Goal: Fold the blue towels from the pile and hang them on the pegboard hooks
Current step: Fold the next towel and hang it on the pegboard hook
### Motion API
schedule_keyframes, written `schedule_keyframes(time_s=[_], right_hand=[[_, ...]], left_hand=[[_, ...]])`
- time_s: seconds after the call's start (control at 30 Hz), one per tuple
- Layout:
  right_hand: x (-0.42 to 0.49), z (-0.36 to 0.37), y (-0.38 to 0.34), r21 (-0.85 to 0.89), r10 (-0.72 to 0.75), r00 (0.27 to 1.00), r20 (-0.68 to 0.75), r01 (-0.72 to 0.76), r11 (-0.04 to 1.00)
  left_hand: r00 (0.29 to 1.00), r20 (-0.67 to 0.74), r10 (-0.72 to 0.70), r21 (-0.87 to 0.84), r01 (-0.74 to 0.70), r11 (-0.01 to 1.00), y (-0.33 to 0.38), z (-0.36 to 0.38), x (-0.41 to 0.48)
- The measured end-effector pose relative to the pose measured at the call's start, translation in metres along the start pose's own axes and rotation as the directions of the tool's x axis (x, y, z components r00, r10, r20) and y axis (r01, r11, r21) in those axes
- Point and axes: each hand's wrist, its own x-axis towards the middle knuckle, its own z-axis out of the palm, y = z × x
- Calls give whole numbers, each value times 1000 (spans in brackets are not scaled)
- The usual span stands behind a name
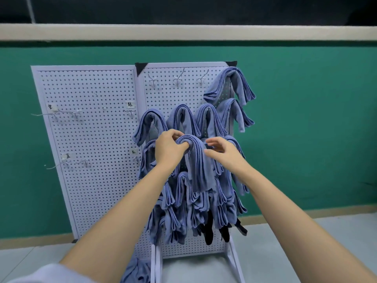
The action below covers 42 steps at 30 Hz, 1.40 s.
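Note:
A folded blue towel (199,166) hangs draped in front of the right white pegboard (179,92). My left hand (170,147) grips its folded top, fingers curled under the fold. My right hand (223,150) hovers just right of the towel with relaxed, slightly bent fingers touching its edge. Several other folded blue towels (230,82) hang on hooks across the right pegboard, overlapping in rows. Three bare hooks (177,79) stand along its top row. The hook under the held towel is hidden.
The left pegboard (87,139) carries several bare hooks and small paper labels. More blue cloth (136,270) lies on the grey floor by the stand's white feet (234,260). Black items (209,229) hang low among the towels. A green wall stands behind.

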Motion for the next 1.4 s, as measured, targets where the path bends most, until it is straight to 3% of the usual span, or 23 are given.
schedule_keyframes(time_s=[0.23,0.57,0.77,0.93,1.2,1.4], right_hand=[[38,5,-6,-347,-181,970,-165,115,931],[122,-46,-26,-291,-299,888,-349,201,935],[179,-73,-66,-340,-422,772,-475,281,897],[222,-87,-96,-356,-431,712,-555,265,896],[269,-84,-94,-297,-292,772,-564,140,944],[284,-68,-57,-313,-232,854,-465,86,946]], left_hand=[[1000,1,8,-85,-8,996,24,15,24],[984,58,168,-109,-161,981,54,34,105],[959,-74,273,-236,-283,930,97,45,162],[942,-172,288,-248,-325,913,128,53,209],[950,-178,257,-168,-287,943,125,78,255],[963,-149,225,-104,-242,965,86,107,260]])
